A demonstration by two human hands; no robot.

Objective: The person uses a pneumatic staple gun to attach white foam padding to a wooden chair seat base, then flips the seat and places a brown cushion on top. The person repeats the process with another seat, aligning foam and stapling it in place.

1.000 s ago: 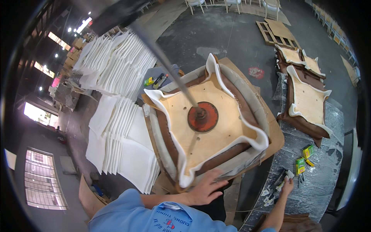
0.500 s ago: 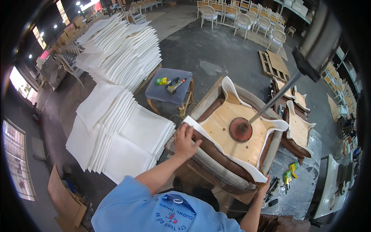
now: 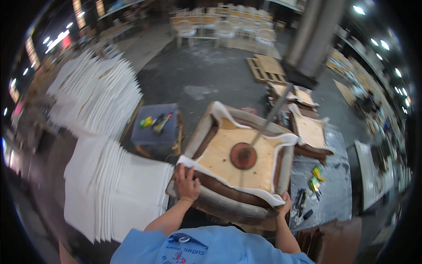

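Note:
A chair seat lies upside down in a padded grey frame point(image 3: 211, 199), its bare plywood board point(image 3: 211, 152) facing up. White foam point(image 3: 228, 188) edges the board, and brown cover material point(image 3: 220, 181) shows around it. A red round press plate point(image 3: 243, 156) on a metal rod point(image 3: 274, 112) bears on the board's middle. My left hand point(image 3: 188, 184) lies with fingers spread on the near left corner, touching foam and cover. At the near right corner, my right hand point(image 3: 284, 206) has its fingers around the foam's tip; part of that hand is hidden.
Tall stacks of white foam sheets point(image 3: 140, 185) stand at left. A blue padded stool point(image 3: 154, 132) carries small tools and a green-yellow box. At right, more seats point(image 3: 310, 130) and tools point(image 3: 301, 202) lie on a silvery-covered table point(image 3: 334, 176). Chairs point(image 3: 224, 28) stand far back.
The whole view has turned, so the seat and stacks appear farther left and the seat lower. Both hands remain at the same corners, and the press plate still rests on the board.

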